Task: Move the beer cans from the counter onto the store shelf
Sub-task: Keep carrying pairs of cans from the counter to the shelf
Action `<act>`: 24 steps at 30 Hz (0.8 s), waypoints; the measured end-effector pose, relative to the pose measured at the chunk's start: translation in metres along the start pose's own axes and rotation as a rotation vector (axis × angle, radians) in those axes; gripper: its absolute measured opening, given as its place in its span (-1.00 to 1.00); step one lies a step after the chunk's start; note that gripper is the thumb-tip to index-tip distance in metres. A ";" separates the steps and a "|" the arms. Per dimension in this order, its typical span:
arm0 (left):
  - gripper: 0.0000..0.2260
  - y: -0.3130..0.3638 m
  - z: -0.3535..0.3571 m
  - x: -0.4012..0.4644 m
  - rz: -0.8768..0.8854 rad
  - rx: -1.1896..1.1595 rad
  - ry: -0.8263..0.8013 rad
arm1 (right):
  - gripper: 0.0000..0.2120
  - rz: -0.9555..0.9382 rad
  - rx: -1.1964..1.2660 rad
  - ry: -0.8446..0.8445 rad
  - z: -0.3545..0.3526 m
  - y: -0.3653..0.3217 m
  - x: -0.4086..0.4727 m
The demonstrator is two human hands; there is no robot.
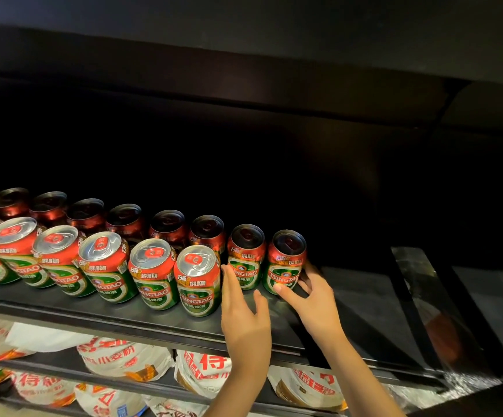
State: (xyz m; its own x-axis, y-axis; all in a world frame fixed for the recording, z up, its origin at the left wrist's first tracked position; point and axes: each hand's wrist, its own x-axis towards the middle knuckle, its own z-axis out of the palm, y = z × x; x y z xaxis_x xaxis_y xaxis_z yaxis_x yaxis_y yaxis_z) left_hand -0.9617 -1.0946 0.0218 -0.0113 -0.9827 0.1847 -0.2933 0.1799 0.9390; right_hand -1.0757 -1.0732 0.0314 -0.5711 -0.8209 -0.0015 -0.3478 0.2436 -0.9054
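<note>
While the right hand [310, 291] grips the end can [284, 263] on the shelf [364, 299], the left hand [242, 305] hovers spread.

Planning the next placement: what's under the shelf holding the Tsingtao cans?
Beneath the dark shelf a lower tier holds white packaged goods with red lettering. The left hand and both forearms cover part of them; their backs are hidden.

Shelf [364, 296] bare right of last can [286, 263] (cans [108, 266] crowd left).
</note>
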 end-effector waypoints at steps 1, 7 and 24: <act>-0.37 0.001 -0.001 0.000 -0.002 0.005 -0.010 | -0.38 0.005 -0.004 0.000 0.000 -0.001 0.000; -0.33 0.006 -0.012 -0.004 -0.088 -0.018 -0.142 | -0.37 0.016 0.011 0.002 0.000 -0.009 -0.006; -0.67 0.009 -0.117 -0.013 0.600 0.507 -1.180 | -0.57 0.316 -0.480 0.484 0.010 -0.010 -0.264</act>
State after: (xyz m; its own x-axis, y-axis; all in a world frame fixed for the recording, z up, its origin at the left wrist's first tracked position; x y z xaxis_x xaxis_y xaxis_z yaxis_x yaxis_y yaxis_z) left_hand -0.8522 -1.0747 0.0619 -0.9607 -0.2680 -0.0723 -0.2621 0.7897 0.5546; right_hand -0.9140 -0.8645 0.0361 -0.9222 -0.3827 0.0563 -0.3358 0.7197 -0.6077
